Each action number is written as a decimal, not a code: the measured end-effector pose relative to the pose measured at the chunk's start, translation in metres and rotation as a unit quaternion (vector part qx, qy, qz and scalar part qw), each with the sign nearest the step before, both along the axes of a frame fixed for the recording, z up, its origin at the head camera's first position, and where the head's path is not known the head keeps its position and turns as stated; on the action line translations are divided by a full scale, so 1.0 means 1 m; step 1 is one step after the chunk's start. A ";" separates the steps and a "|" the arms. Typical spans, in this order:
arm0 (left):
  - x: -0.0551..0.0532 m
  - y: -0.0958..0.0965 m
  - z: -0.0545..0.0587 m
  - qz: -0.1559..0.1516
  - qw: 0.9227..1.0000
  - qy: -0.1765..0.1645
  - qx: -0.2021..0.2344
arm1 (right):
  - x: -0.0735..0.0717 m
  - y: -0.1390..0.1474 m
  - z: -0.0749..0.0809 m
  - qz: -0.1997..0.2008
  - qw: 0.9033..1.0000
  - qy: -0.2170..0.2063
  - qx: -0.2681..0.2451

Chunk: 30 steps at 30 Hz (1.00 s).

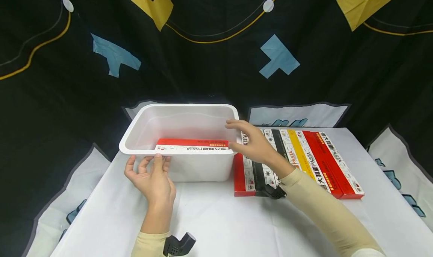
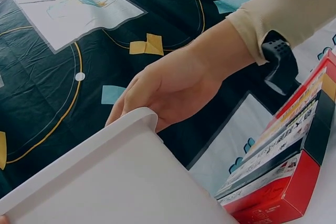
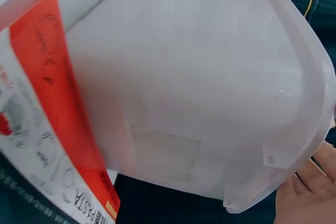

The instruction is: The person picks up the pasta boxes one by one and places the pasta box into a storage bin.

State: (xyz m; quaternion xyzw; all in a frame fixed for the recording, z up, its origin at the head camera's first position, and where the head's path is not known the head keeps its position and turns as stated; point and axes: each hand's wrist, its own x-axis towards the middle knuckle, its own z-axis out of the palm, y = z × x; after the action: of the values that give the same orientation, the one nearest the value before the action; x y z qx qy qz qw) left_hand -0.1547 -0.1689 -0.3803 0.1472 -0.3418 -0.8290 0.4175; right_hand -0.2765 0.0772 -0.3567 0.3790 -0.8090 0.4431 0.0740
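A white plastic bin [image 1: 199, 168] stands on the table with a red-and-white pasta box [image 1: 193, 144] lying inside. At its front rim, left of centre, my left hand [image 1: 153, 181] is palm up, its fingertips touching the underside of the lip. My right hand [image 1: 252, 142] reaches over the right rim, thumb and fingers spread apart above the bin's inside. The left wrist view shows this right hand [image 2: 173, 90] beside a rim corner, its fingertips partly hidden. In the right wrist view, its palm [image 3: 310, 198] lies outside the rim.
Right of the bin, several pasta boxes [image 1: 311, 163] in red, black and yellow lie side by side under my right forearm. A white cloth [image 1: 216, 219] covers the table. Behind hangs a dark curtain [image 1: 203, 69] with yellow and blue shapes.
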 end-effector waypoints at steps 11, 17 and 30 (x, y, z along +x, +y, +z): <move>-0.004 0.000 0.004 0.003 1.000 0.010 0.005 | 0.021 0.036 0.002 -0.019 0.999 -0.029 -0.028; -0.005 -0.002 0.006 0.004 1.000 0.012 0.005 | 0.045 0.061 0.021 -0.063 0.997 -0.014 -0.037; 0.000 0.000 0.001 -0.006 1.000 -0.010 0.009 | 0.039 0.141 -0.023 -0.206 0.978 0.010 0.001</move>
State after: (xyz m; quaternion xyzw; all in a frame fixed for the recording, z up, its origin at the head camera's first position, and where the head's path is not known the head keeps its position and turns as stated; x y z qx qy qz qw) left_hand -0.1546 -0.1689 -0.3793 0.1573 -0.3390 -0.8330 0.4081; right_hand -0.2376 0.2185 -0.3801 0.2086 -0.8693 0.4140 0.1715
